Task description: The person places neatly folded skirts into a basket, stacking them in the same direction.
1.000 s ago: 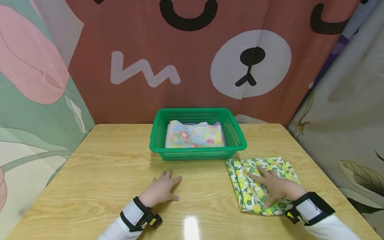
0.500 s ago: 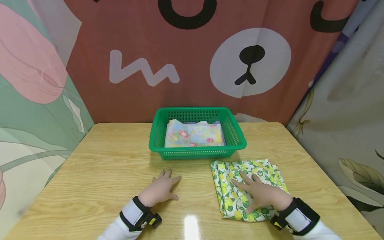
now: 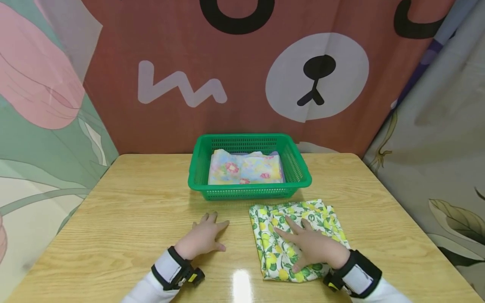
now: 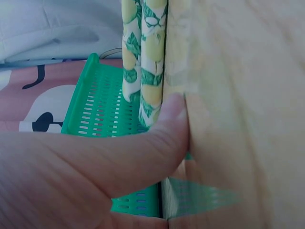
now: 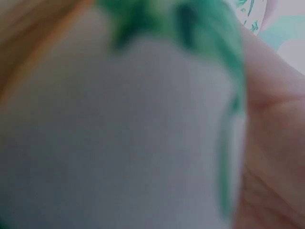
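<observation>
A folded cloth (image 3: 265, 248) printed with lemons and green leaves lies on the table, right of centre. My right hand (image 3: 312, 246) rests on top of it, fingers spread and straight. In the right wrist view the cloth (image 5: 124, 124) is close and blurred, and part of my right hand (image 5: 276, 133) shows at the edge. My left hand (image 3: 202, 237) lies on the bare tabletop to the left of the cloth, fingers spread, holding nothing. The left wrist view shows the thumb of that hand (image 4: 138, 152) on the wood, with folded edges of the cloth (image 4: 152, 62) beyond it.
A green plastic basket (image 3: 250, 192) stands at the back middle of the wooden table (image 3: 144, 189). Inside it lies a folded pastel floral cloth (image 3: 257, 168), with something purple partly under it. A bear-print curtain (image 3: 242, 122) hangs behind the table.
My right hand has slid the lemon-print cloth left across the table, nearer to my left hand. The left hand and the basket have kept their places.
</observation>
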Tool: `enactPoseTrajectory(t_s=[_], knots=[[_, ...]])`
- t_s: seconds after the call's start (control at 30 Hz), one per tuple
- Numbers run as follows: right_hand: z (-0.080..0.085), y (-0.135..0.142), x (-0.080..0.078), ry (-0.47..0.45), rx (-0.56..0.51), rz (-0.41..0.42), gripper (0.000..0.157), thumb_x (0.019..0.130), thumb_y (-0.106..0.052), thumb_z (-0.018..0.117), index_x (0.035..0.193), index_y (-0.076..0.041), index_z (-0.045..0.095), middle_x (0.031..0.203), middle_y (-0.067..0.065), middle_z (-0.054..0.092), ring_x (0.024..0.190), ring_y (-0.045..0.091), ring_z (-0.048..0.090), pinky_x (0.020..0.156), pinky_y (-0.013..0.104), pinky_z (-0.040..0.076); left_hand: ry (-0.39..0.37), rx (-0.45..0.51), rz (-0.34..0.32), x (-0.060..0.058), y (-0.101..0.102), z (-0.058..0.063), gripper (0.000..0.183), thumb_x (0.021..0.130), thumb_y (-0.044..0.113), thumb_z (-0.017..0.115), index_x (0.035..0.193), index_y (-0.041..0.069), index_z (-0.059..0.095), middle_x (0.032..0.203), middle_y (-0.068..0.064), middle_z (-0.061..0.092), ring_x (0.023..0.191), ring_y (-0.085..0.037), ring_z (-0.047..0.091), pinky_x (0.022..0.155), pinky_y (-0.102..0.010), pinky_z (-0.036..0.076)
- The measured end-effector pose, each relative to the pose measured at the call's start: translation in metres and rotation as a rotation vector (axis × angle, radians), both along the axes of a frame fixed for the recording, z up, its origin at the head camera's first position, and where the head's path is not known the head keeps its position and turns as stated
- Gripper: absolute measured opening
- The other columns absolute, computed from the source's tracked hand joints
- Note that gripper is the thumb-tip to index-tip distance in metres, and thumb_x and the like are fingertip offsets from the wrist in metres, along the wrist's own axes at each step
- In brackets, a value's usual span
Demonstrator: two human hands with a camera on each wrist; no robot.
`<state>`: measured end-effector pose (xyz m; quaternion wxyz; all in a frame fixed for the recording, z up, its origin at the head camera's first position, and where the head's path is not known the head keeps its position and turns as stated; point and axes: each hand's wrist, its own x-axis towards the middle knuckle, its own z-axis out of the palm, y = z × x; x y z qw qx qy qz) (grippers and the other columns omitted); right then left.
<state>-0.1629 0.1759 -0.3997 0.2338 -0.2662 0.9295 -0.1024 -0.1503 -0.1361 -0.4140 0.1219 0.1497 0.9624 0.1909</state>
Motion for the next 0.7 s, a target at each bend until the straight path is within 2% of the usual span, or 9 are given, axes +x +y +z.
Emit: enactPoseTrajectory(t_s=[0.4, 0.7], knots=[[-0.007, -0.038, 0.002, 0.030, 0.034, 0.005, 0.107, 0.064, -0.047, 0.085, 0.155, -0.038, 0.029, 0.166, 0.015, 0.015, 0.141, 0.065, 0.017, 0.097, 0.086, 0.023, 0.005, -0.008, 0.002, 0.000, 0.000, 0.001, 0.070, 0.078, 0.030, 0.081, 0.139, 0.007, 0.056, 0.151, -0.033, 0.036, 0.139, -0.058, 0.031, 0.100, -0.080, 0.029], [-0.006, -0.061, 0.005, 0.069, 0.050, 0.023, 0.106, 0.064, -0.051, 0.084, 0.154, -0.038, 0.031, 0.166, 0.013, 0.016, 0.141, 0.063, 0.018, 0.099, 0.084, 0.025, 0.022, -0.005, -0.007, 0.000, 0.000, -0.001, 0.070, 0.078, 0.031, 0.081, 0.138, 0.007, 0.057, 0.149, -0.033, 0.038, 0.137, -0.059, 0.033, 0.099, -0.081, 0.030]])
